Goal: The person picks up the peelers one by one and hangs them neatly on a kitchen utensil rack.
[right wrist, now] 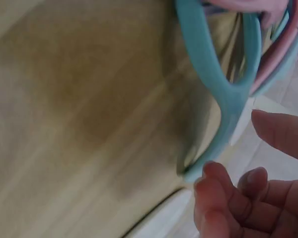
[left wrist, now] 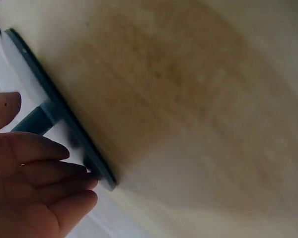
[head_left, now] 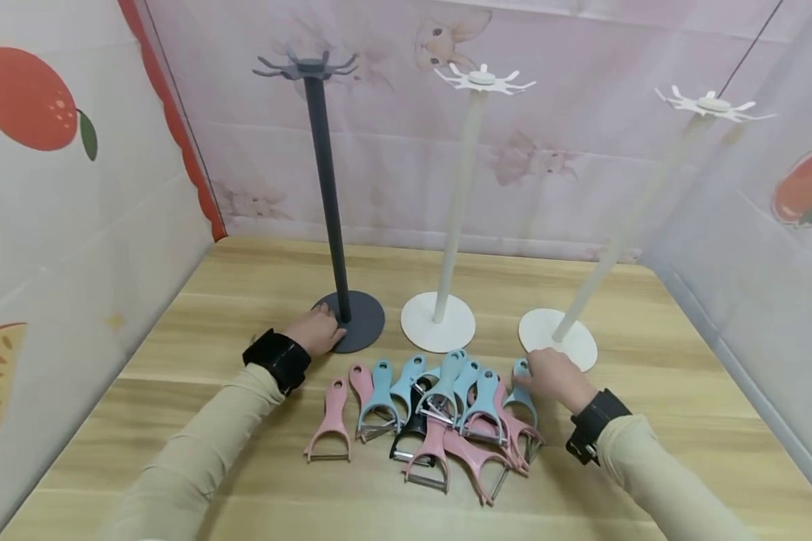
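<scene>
1. Left hand (head_left: pixel 319 331) rested on the near left edge of the dark grey stand (head_left: pixel 349 319) base, on the bench (head_left: pixel 649 421).
2. Left wrist view showed the left grip's fingers (left wrist: pixel 37 171) straight and close together, tips touching the dark base rim (left wrist: pixel 64 116); grip spread flat, not curled round anything.
3. Right hand (head_left: pixel 553 378) sat at the right end of the peeler pile (head_left: pixel 433 421), at the handle tip of the rightmost blue peeler (head_left: pixel 522 391).
4. Right wrist view, blurred: right grip's fingertips (right wrist: pixel 213 188) touched the blue peeler (right wrist: pixel 223 94) handle end, fingers loosely bent, thumb apart; no closed pinch seen, the peeler lay on the bench.
5. Pile held pink and blue peelers plus one black peeler (head_left: pixel 409 428), overlapping, blades toward the camera; one pink peeler (head_left: pixel 331 421) lay apart on the left.
6. Pile was in front of the three stands, between both hands.
7. White stand (head_left: pixel 438 321) stood in the middle, just right of the grey one.
8. Second white stand (head_left: pixel 558 338) stood right, its base just behind the right hand.
9. All stands upright, hook tops bare.
10. Both wrists wore black bands; sleeves beige.
</scene>
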`<state>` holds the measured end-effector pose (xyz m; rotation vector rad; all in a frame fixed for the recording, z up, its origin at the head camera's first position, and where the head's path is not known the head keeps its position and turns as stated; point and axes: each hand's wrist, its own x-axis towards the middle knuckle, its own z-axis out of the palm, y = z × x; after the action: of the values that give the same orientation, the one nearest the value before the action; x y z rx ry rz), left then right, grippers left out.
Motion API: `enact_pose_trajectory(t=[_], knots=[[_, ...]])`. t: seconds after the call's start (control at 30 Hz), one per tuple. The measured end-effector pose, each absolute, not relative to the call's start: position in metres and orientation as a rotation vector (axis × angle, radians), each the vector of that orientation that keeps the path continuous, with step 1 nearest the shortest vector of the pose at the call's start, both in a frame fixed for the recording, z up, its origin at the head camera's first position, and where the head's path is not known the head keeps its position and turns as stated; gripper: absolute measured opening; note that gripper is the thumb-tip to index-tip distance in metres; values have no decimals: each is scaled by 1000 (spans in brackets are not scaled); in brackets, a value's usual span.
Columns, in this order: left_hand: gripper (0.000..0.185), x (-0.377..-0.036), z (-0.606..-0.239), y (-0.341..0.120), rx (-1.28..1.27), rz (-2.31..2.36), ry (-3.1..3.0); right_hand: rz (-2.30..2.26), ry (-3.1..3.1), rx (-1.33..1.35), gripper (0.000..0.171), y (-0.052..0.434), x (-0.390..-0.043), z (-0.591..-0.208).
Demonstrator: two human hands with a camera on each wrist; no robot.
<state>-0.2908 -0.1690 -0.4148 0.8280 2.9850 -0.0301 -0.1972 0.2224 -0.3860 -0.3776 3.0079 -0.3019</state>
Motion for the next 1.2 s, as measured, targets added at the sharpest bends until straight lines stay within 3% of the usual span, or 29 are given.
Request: enact_pose_trajectory(t=[0.43,0.6,0.73,0.87,1.03,1.2], knots=[[60,-285,-430,-147,753,-159,2959,-429,2987,-215,36,222,-177,-397],[63,-287,-431,-153,646,-48,2876,-442,3032,-144,28,223,-181,-388],[65,-286,-430,-160,615,-4,2837,-419,3135,-147,34,221,-186,-372],[68,-285,-428,-165,594,28,2800,-483,3260,-283,32,210,-188,-354],[68,-286,-422,-167,579,30,2764,-602,3392,-550,17,179,-191,-328],[68,-289,-421,-168,595,31,2768,-762,3464,-876,17,139,-199,-300]])
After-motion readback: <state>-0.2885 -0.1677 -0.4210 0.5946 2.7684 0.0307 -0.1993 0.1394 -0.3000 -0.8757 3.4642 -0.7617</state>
